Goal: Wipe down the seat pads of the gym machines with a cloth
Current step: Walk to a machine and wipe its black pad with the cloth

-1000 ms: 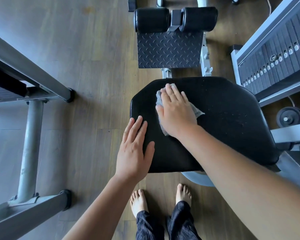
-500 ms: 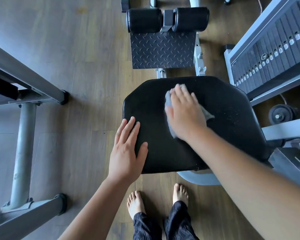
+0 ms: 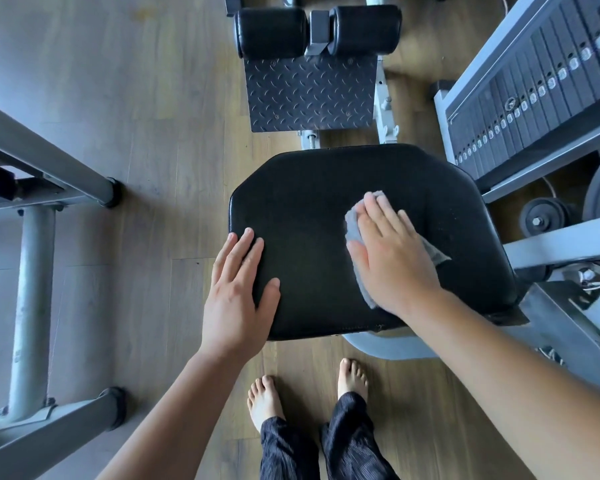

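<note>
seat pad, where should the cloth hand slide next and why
Probably slide the right hand, flat on the grey cloth, toward the right edge of the seat pad. Faint pale specks seem to lie there, just beyond the cloth, and the left hand rests flat on the pad's left edge.

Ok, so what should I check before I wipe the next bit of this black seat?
1. Grey cloth lies flat under the right hand: ok.
2. Cloth touches the black seat pad: ok.
3. Left hand rests flat on the pad's left edge to steady it: ok.
4. Right hand is apart from the weight stack: ok.
5. Cloth is damp enough: cannot tell.
6. Pad's right side is already clean: cannot tell.
</note>
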### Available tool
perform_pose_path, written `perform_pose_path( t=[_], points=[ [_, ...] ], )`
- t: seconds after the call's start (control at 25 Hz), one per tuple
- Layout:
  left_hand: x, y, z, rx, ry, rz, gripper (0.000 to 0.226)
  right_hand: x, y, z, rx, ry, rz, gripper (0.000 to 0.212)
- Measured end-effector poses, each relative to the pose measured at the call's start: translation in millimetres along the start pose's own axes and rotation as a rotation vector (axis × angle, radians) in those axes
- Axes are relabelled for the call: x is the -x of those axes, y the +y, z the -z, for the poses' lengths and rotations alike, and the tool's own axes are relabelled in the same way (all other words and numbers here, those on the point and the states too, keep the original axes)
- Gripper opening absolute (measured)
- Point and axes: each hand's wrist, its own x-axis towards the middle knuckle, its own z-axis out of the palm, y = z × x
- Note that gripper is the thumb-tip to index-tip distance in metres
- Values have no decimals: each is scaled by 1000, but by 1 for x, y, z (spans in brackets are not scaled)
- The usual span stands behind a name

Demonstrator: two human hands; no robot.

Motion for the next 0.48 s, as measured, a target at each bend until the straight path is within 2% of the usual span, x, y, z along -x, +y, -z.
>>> perform_pose_path(
  t=[0.04, 0.12, 0.24, 0.32, 0.36, 0.48],
  points=[
    [0, 0, 0, -1, -5, -3, 57, 22, 2, 1, -9, -29, 79, 58],
    [0, 0, 0, -6, -11, -2, 58, 4, 26, 4, -11, -56, 144, 60],
    [0, 0, -1, -12, -1, -6, 58, -88, 60, 19, 0, -54, -84, 60],
    [0, 0, -1, -13, 6, -3, 58, -104, 65, 20, -3, -52, -208, 59],
    [0, 0, -1, -12, 6, 0, 57, -86, 61, 18, -4, -35, -196, 59],
    [1, 1, 0, -14, -7, 3, 58, 18, 52, 13, 10, -69, 33, 60]
  ],
)
